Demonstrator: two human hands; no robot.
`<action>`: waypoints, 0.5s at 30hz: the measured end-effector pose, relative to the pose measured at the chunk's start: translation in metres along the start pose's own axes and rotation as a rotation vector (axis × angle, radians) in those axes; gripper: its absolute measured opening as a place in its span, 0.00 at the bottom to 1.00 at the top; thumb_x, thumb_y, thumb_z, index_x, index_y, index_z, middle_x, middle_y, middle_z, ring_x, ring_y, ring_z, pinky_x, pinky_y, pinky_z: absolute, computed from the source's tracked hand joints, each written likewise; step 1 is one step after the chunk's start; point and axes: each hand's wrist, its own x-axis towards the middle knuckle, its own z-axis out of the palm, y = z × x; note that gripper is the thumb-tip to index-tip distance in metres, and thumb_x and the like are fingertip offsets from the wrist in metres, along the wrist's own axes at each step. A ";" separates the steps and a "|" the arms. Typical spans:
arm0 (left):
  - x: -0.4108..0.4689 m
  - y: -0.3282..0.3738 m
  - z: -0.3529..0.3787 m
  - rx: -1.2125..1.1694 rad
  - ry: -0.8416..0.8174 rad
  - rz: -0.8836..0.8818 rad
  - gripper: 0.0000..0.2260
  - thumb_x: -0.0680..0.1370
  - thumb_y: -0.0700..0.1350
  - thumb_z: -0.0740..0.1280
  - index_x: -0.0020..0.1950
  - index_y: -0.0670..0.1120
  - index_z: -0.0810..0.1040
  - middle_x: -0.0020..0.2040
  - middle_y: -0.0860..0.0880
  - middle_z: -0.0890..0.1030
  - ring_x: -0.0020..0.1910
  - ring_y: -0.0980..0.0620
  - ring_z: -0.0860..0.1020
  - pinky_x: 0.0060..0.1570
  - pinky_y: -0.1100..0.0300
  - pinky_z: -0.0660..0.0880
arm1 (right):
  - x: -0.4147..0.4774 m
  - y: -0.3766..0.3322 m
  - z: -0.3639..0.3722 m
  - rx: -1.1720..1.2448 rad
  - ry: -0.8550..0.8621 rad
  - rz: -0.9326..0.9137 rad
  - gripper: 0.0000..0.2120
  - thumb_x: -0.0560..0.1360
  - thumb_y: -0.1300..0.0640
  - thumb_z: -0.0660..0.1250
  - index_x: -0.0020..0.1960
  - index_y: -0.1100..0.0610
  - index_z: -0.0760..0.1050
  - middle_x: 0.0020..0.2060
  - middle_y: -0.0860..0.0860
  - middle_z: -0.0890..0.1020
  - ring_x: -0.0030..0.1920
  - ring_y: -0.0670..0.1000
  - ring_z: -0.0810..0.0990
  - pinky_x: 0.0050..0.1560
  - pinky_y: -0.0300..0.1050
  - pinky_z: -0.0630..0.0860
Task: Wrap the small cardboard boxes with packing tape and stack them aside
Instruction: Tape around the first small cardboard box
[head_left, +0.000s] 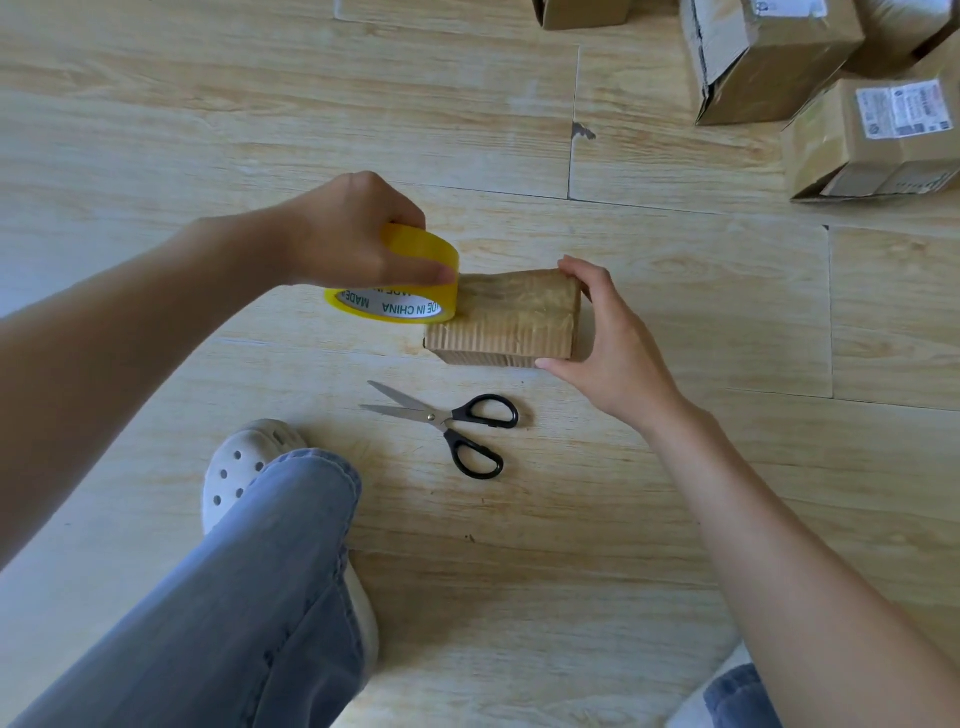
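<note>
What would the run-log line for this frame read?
stage: taping | left hand: grips tape roll against small box | right hand: holds box's right end | scissors: idle nearby

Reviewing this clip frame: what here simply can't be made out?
Head view only:
- Left end of the small box, and where tape meets it: hidden behind the tape roll that the left hand grips.
- Box's right end: covered by the right hand.
- Box's underside: against the floor.
- Parcels at top right: cut off by the frame edges; label print too small to read.
</note>
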 end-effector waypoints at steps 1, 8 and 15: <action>0.000 0.001 0.001 -0.002 -0.001 -0.001 0.15 0.73 0.57 0.70 0.40 0.45 0.80 0.34 0.46 0.77 0.34 0.52 0.76 0.30 0.59 0.69 | -0.004 -0.001 0.003 -0.031 0.009 0.015 0.46 0.67 0.58 0.78 0.75 0.47 0.54 0.75 0.45 0.60 0.72 0.41 0.61 0.69 0.38 0.62; 0.000 0.004 0.001 -0.014 -0.008 -0.019 0.15 0.73 0.58 0.69 0.41 0.45 0.80 0.36 0.48 0.77 0.35 0.52 0.76 0.30 0.60 0.69 | -0.060 -0.015 0.058 -0.473 0.424 -0.472 0.16 0.72 0.57 0.69 0.57 0.60 0.69 0.54 0.60 0.76 0.53 0.56 0.76 0.51 0.51 0.75; 0.003 0.007 -0.003 -0.090 -0.058 -0.040 0.19 0.72 0.58 0.71 0.62 0.61 0.74 0.46 0.55 0.78 0.41 0.62 0.75 0.36 0.65 0.70 | -0.069 -0.016 0.111 -0.688 -0.065 -0.157 0.10 0.68 0.57 0.76 0.48 0.57 0.80 0.46 0.52 0.82 0.46 0.51 0.82 0.46 0.43 0.78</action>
